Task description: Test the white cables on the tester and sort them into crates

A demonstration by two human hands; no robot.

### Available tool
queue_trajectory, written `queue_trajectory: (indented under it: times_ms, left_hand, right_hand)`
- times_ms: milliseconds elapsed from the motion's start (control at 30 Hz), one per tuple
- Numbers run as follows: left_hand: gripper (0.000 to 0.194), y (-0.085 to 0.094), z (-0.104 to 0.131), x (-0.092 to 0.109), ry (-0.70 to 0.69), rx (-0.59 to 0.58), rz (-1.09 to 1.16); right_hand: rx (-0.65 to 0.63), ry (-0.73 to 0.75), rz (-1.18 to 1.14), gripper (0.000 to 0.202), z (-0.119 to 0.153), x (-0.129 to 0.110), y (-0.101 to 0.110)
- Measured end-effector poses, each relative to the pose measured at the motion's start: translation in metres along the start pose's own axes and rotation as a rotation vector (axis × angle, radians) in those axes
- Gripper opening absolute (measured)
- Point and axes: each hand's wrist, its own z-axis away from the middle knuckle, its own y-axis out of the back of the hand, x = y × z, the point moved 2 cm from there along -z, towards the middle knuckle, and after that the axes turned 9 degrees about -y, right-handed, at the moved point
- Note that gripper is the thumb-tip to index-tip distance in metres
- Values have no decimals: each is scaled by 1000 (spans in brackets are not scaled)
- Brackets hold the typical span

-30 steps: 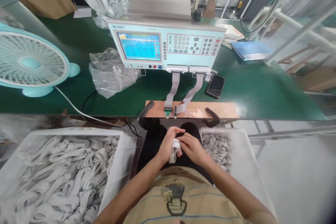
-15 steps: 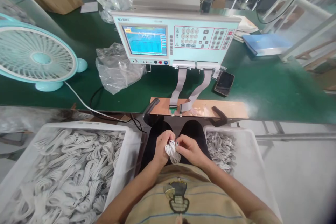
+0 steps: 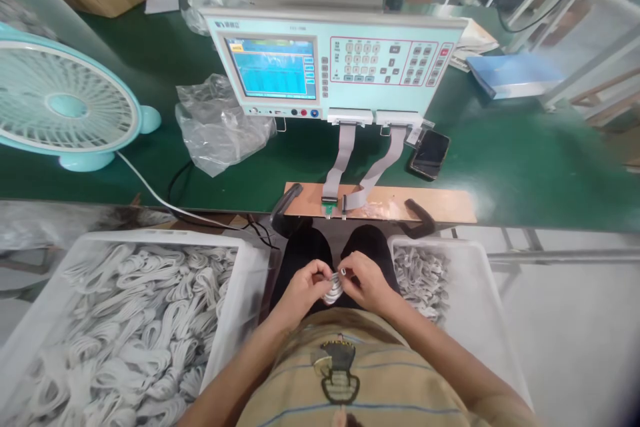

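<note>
Coiled white cable (image 3: 334, 289) between left hand (image 3: 301, 289) and right hand (image 3: 368, 282), over legs (image 3: 367, 244)
Left hand grasping the coil; right hand pinching its small end; left crate (image 3: 237, 300), right crate (image 3: 470, 307) alongside; tester (image 3: 325, 67) on green table (image 3: 510, 167) beyond.

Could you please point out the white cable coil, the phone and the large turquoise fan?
White cable coil (image 3: 334, 289), head view: on its looped strands.
Phone (image 3: 431, 155), head view: on its dark screen.
Large turquoise fan (image 3: 67, 106), head view: on the round hub of its grille.
</note>
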Motion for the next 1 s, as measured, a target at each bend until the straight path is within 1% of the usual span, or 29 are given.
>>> queue_trajectory:
  times_ms: [100,167,200,267,333,400,500,600,700,767,933,1000]
  left_hand:
    - [16,4,0,-1,-21,53,-6]
    - [18,6,0,0,-8,38,-47]
    - [19,6,0,0,-2,25,-61]
    - [18,6,0,2,-6,11,-45]
    - [19,6,0,4,-8,31,37]
    - [22,5,1,4,12,83,138]
    - [26,5,1,3,88,142,280]
    - [29,4,1,2,147,163,380]
    - [32,3,2,1,181,183,406]
    - [31,2,2,0,196,189,420]
    - [30,0,3,-4,168,209,431]
    - [30,-1,3,-3,155,219,418]
  right_hand:
    - [-187,40,65,13,-3,-4,1]
    - [-307,51,101,15,-5,-7,3]
    - [-346,51,117,16,-6,-8,5]
    - [-378,51,138,16,-8,-10,8]
    - [-372,59,139,18,-10,-12,10]
    - [-345,76,122,22,-10,-12,11]
    - [-300,90,98,26,-6,-10,9]
    - [-248,85,104,26,1,-7,4]
    - [-162,80,147,22,7,-7,-1]
    - [-127,74,182,20,9,-9,-2]
    - [-138,-8,261,18,10,-11,-5]
    - [-134,-16,303,17,13,-10,-6]
